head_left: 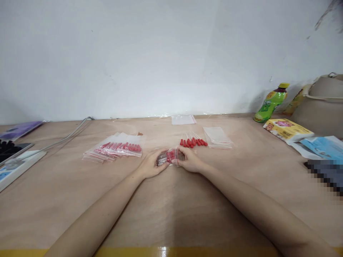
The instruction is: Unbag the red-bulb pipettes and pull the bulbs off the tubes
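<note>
A small clear bag (171, 156) with red-tipped sticks inside lies between my hands at the middle of the table. My left hand (152, 165) is closed round its left end, where the pale sticks show. At the bag's right end, by the red line, my right hand (189, 160) pinches the plastic. Just behind my right hand is a loose group of red-tipped sticks (193, 142). Flat clear bags (218, 136) are stacked to the right of them. Left of my left hand, several filled bags (115, 147) overlap in a fanned pile.
Another flat bag (183, 120) lies near the wall. At the right are a green bottle (270, 103), a yellow tissue pack (288, 129), a blue packet (321, 148) and a beige bag (318, 107). A grey cable (66, 137) and a white power strip (23, 166) are at the left.
</note>
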A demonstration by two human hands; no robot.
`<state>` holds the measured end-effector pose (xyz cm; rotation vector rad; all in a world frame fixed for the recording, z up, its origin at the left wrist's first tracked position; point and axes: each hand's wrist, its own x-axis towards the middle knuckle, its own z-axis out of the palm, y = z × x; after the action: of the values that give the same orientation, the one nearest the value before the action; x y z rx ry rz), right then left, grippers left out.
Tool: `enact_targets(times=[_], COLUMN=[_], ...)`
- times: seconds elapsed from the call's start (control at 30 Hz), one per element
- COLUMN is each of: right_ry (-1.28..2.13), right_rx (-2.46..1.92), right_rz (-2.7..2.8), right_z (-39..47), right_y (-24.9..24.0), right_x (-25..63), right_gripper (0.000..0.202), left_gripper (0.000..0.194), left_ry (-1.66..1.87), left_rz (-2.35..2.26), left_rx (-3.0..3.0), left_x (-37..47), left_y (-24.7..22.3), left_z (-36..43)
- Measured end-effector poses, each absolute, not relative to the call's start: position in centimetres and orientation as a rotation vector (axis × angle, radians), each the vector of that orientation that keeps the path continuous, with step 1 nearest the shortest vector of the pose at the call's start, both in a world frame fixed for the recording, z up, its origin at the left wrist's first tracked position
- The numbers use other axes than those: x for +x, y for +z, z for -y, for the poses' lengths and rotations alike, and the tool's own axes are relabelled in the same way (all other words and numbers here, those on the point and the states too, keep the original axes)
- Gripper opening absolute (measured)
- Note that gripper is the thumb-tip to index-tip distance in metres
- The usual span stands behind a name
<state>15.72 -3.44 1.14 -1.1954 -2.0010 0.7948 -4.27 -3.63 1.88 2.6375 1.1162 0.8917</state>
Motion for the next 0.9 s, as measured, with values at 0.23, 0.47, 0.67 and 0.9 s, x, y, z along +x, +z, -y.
enact_targets(times=[0.23, 0.47, 0.67, 0.9], right_ry=[0.957, 0.808, 0.713, 1.261], right_rx=[-1.035, -0.968, -0.934, -0.936], right_rz=[1.912, 2.206, 2.179, 1.734], right_z=[3.3, 3.6, 3.6, 1.6], right_y=[1.1, 3.0, 2.8, 2.6], right_x=[15.8, 17.1, 17.0, 19.1], right_gripper=[0.018, 0.011, 0.009, 0.020], left_gripper=[0.044, 0.044, 0.045, 0.045], left_ry=[0.847, 0.827, 0.834, 0.806], left_rz=[-1.143, -1.152, -1.126, -1.197], left_rx=[2.615, 2.616, 2.610, 2.594], left_x=[-4.3, -4.3, -4.3, -4.3], left_y=[1.9, 2.0, 2.0, 2.0], left_z=[3.7, 3.7, 3.7, 3.8])
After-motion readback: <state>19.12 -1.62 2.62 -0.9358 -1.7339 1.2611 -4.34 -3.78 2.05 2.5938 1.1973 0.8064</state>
